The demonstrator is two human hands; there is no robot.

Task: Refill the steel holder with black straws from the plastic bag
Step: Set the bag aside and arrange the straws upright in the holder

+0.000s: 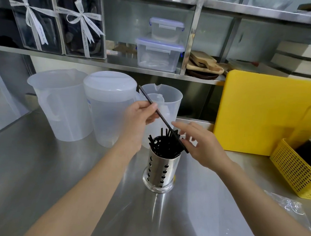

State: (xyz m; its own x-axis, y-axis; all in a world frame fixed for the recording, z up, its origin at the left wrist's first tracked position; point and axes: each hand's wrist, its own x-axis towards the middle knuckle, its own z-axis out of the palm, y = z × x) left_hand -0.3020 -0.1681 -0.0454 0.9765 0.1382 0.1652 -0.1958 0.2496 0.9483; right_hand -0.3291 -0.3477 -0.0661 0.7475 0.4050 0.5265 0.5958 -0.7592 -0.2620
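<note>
Polished steel cylindrical holder (161, 170), punched with small apple-shaped cut-outs, flared at its round base, upright on the brushed steel table (36, 174). Crammed with thin black plastic straws (164, 145), tips fanning out unevenly above the rim, some leaning left.

One long black straw (162, 118) slanted over the holder, upper end high and to the left, lower end just past the rim on the right. Pinched near its upper part between thumb and fingers (152, 106) of the left hand (139, 119). Lower part touched by the right hand (202, 146), fingers loosely spread and half curled, thumb under the straw near its low end; full grip there hard to tell.

Crinkled clear plastic bag (290, 208) flat on the table, well to the right of the holder, near the yellow perforated plastic basket (294, 170). Three translucent plastic jugs (65, 104) just behind the holder. Yellow plastic cutting board (261, 114) upright at the back right.
</note>
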